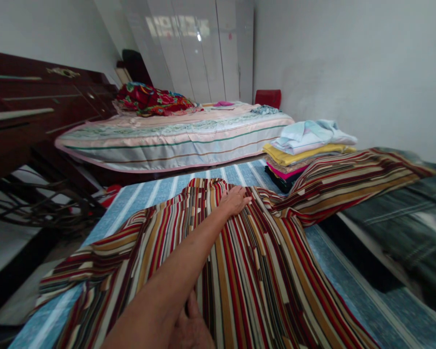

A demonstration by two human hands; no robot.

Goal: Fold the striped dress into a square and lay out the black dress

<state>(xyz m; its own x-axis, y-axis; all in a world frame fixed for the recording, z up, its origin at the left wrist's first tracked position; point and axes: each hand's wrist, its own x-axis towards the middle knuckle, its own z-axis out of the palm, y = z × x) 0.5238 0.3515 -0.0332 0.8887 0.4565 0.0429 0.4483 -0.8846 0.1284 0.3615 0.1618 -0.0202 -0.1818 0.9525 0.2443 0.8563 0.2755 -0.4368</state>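
Dark dresser (39, 106) on the left, far bed (167, 140) behind. The striped cloth (269, 271) sprawls across the near blue sheet (148, 194). The right hand (191, 327) rests on it at the near edge, fingers cut off, can't tell. The left hand (234, 199) is stretched far out, fingers flat and loose on the cloth. Folded stack (305, 150) far right.

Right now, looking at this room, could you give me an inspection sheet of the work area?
Surface: blue striped bed cover, lying flat.
Job's things: striped cloth spread over it, rumpled at its far end.
Clutter: stack of folded clothes beyond the cloth.
Hands: left hand flat on the cloth, fingers open; right hand at the picture's lower edge, partly cut off, grip unclear.
Cables: nothing seen.
Surroundings: second bed, dark wooden cabinet, white wardrobe.
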